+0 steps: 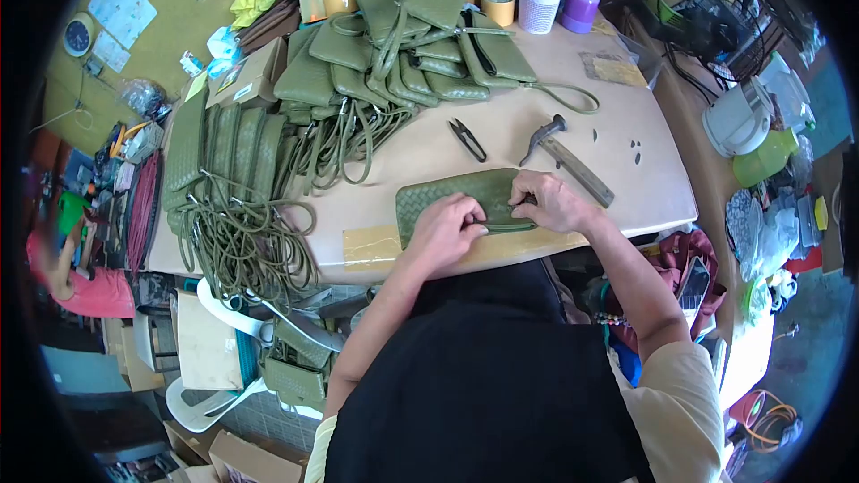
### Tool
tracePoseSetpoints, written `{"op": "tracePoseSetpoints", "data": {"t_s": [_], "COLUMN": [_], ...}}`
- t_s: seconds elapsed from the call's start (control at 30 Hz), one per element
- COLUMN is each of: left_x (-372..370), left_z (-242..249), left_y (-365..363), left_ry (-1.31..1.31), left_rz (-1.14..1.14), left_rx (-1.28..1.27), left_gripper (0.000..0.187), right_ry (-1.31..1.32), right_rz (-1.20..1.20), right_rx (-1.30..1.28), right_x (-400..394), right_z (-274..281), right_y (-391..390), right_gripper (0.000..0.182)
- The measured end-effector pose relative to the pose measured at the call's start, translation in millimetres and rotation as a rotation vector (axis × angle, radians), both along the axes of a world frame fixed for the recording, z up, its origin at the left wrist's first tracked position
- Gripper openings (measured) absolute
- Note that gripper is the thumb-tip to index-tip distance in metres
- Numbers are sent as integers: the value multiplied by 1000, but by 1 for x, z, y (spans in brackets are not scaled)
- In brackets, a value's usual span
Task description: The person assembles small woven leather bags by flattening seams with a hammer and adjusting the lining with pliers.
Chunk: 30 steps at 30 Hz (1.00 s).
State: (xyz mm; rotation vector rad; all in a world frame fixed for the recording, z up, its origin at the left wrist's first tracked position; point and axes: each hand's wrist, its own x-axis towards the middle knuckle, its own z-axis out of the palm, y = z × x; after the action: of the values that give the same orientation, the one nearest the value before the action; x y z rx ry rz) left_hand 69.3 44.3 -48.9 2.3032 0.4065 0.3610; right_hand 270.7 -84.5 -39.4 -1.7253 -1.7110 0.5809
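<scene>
One green woven pouch [479, 186] flat at near edge of bench [649, 156], left hand [446, 228] and right hand [549, 202] on it.
Left: fingers curled over near side, grip unclear. Right: thumb and fingers pinching right end.

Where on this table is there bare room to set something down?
On the table, right of the hammer, past a few dark scraps; also between the strap tangle and the pouch in hand. The back left is crowded with heaped pouches.
</scene>
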Motion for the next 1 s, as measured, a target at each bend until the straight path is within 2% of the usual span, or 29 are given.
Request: {"op": "tracePoseSetpoints", "data": {"t_s": [0.03,0.1,0.17,0.23,0.3,0.43,0.5,0.53,0.63,0.7,0.77,0.8,0.87,0.9,0.97,1.0], "left_x": [4,10,14,16,17,17,18,19,14,13,11,9,7,2,-9,-19], "left_z": [-2,-4,2,1,0,3,5,4,0,-1,0,2,7,7,10,13], "left_y": [4,11,14,17,18,18,19,20,19,18,19,19,16,11,5,3], "left_ry": [77,72,256,272,281,256,271,296,283,237,268,270,266,270,59,55], "left_rz": [17,14,13,-21,-55,-83,-75,-82,-100,-104,-116,-119,-156,-155,-103,-100], "left_rx": [-34,-34,-35,-15,5,3,-12,-17,-4,6,-34,-30,-67,-76,35,38], "left_gripper": [19,18,18,18,18,18,17,19,21,22,20,20,23,23,29,29], "right_ry": [49,92,4,-14,15,-171,-34,-62,56,2,-373,-371,-76,-73,6,39], "right_rz": [-40,-75,117,124,144,76,-3,97,131,104,-22,-27,-285,-283,-227,-198], "right_rx": [-7,-17,173,137,-72,-31,9,149,61,-27,60,63,18,10,268,209], "right_x": [-1,-9,-32,-37,-19,16,16,4,-17,7,37,38,39,30,7,0], "right_z": [6,18,22,9,10,21,38,31,6,6,-7,-1,23,22,21,18], "right_y": [0,4,7,8,6,-11,-23,-18,-17,-26,-39,-46,-58,-58,-50,-53], "right_gripper": [17,17,17,15,14,12,10,9,9,10,10,10,13,13,19,20]}}
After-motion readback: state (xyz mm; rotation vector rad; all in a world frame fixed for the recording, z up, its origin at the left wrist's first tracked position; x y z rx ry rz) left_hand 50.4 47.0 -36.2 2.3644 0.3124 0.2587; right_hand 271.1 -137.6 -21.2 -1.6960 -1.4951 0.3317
